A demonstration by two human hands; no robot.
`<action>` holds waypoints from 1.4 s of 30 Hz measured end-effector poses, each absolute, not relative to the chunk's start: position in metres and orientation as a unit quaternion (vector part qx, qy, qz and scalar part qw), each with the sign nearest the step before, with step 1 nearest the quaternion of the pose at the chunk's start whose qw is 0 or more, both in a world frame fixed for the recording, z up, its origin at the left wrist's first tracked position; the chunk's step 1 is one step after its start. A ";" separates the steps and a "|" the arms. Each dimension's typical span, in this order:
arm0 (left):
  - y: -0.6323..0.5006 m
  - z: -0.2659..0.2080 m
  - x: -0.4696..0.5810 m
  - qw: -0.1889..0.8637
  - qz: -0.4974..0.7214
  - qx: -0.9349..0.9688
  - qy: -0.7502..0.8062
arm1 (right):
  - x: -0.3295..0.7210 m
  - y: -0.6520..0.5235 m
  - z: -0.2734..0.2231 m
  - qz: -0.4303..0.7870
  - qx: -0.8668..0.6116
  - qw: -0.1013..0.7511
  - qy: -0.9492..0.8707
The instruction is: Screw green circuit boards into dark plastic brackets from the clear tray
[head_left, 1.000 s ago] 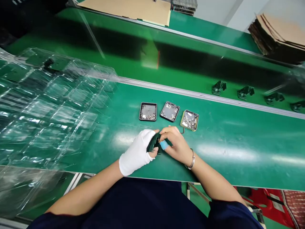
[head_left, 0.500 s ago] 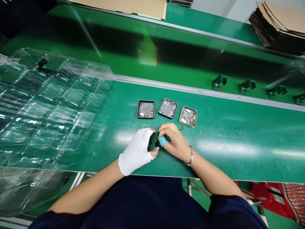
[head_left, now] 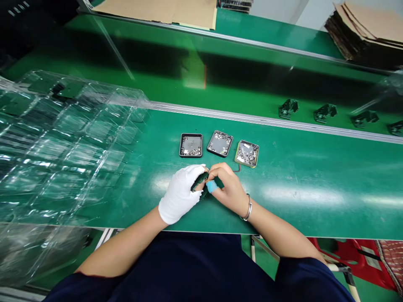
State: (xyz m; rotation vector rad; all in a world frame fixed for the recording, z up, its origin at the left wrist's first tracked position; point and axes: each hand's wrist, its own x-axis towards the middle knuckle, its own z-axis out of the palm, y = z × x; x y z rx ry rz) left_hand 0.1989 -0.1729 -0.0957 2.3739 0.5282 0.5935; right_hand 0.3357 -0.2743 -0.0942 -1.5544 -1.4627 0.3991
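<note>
My left hand [head_left: 181,195], in a white glove with bare fingertips, is closed around a green circuit board [head_left: 199,181]. The board is tilted and partly covered by the fingers. Blue tape wraps the thumb of my right hand [head_left: 228,186], whose thumb and fingertips pinch together at the board's right side. Something small between those fingertips is too hidden to name. Just beyond the hands stand three small square trays of shiny metal parts: a left tray [head_left: 180,147], a middle tray [head_left: 217,147] and a yellow-edged right tray [head_left: 236,156]. A thin bent metal rod [head_left: 239,168] lies below the right tray.
Clear plastic compartment trays [head_left: 94,138] cover the left of the green table [head_left: 299,180]. Behind a metal rail [head_left: 220,114], several dark green assemblies [head_left: 325,112] stand in a row at right. Cardboard sheets [head_left: 368,29] are stacked at the back right.
My left hand has turned, so the circuit board now lies more slanted and more covered by the glove. My right hand keeps its pinch beside it. The view has shifted slightly.
</note>
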 end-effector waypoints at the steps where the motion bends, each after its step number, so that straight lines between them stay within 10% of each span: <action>1: -0.172 -0.096 0.199 0.299 0.231 0.905 0.196 | 0.335 -0.275 -0.094 0.166 -0.631 0.469 -0.596; 11: -0.188 -0.102 0.205 0.154 0.260 0.923 0.237 | 0.334 -0.275 -0.110 0.129 -0.670 0.410 -0.605; 19: -0.175 -0.112 0.195 0.369 0.177 0.881 0.238 | 0.385 -0.260 -0.096 0.141 -0.695 0.414 -0.571; 28: -0.163 -0.116 0.182 0.469 0.179 0.826 0.256 | 0.426 -0.187 -0.103 0.121 -0.742 0.101 -0.651; 42: -0.153 -0.115 0.181 0.504 0.242 0.777 0.290 | 0.419 -0.180 -0.109 0.122 -0.791 0.091 -0.593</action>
